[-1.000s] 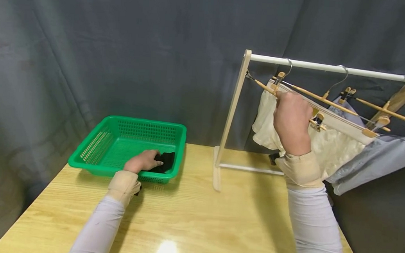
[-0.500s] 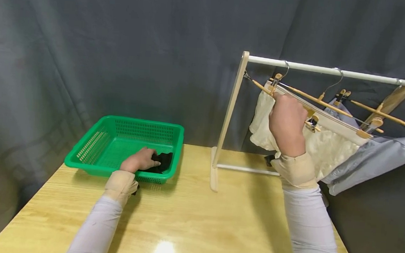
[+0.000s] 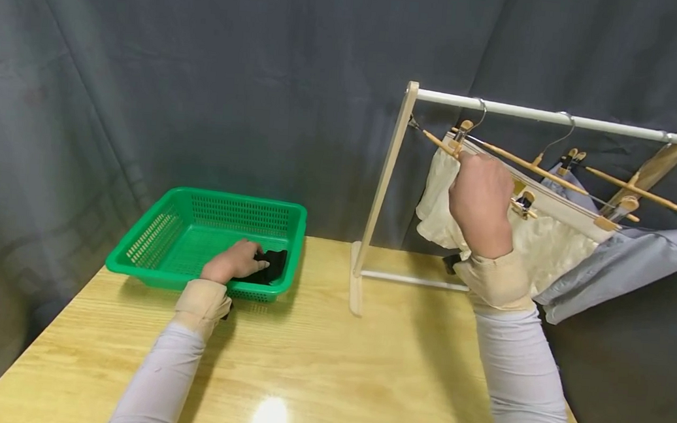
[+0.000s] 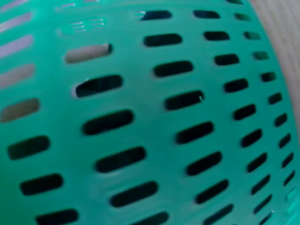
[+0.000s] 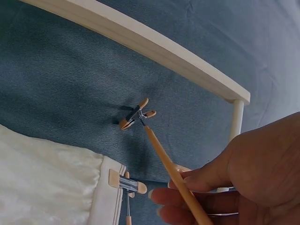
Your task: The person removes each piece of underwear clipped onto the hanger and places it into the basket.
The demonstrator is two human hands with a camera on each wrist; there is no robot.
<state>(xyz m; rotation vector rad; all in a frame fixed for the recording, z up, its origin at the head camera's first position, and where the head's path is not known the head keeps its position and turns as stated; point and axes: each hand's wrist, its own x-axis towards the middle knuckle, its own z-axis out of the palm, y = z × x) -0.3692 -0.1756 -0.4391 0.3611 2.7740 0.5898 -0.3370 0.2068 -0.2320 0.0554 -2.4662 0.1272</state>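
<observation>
My left hand reaches over the near rim of the green plastic basket and grips a folded black cloth in its right front corner. In the left wrist view the basket's slotted wall hides the hand. On the right, my right hand holds a wooden clip hanger by its bar, thumb on one side and fingers on the other. One clip of this hanger shows at the bar's end with nothing in it. Behind the hand hang cream shorts, clipped to another hanger.
A clothes rack with a white rail and wooden posts stands at the back right of the wooden table. Grey-blue trousers hang at its right end. Dark curtains close off the back and sides.
The view shifts slightly. Both hands keep their places, the left at the black cloth in the basket and the right on the hanger at the rack.
</observation>
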